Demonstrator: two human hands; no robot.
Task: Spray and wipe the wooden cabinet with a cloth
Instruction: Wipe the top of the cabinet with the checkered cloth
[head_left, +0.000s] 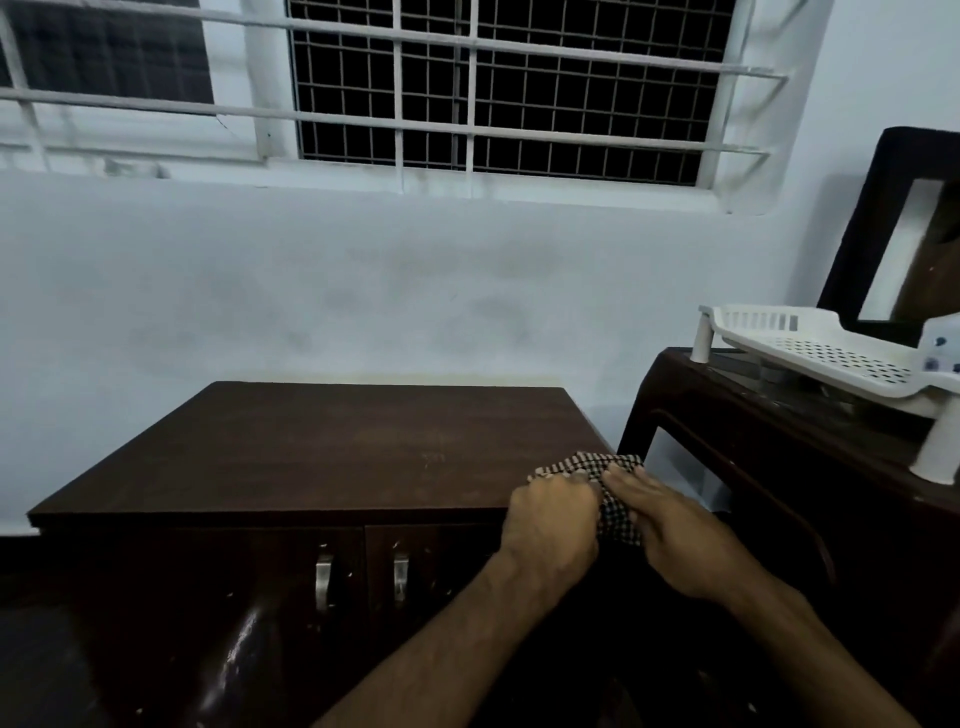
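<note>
Nearest to me, both forearms reach up from the bottom of the view toward the front right corner of the cabinet. My left hand has its fingers curled into the checked cloth, gripping its left side. My right hand holds the other side, its fingers lying fairly straight along the fabric with the tips pressing on it; I cannot tell where the thumb sits. The cloth is bunched between the two hands, its upper part resting on the cabinet's top at that corner and its lower part hanging over the front edge.

Below the top I see two dark doors with a pair of metal handles close together near the middle. The wooden top beyond the cloth is bare and dark brown.

To the right, just beside the cabinet, stands a darker side table carrying a white perforated plastic rack on short legs. Behind it a dark-framed mirror leans at the wall. Farthest off, the pale wall rises to a window with white bars.
</note>
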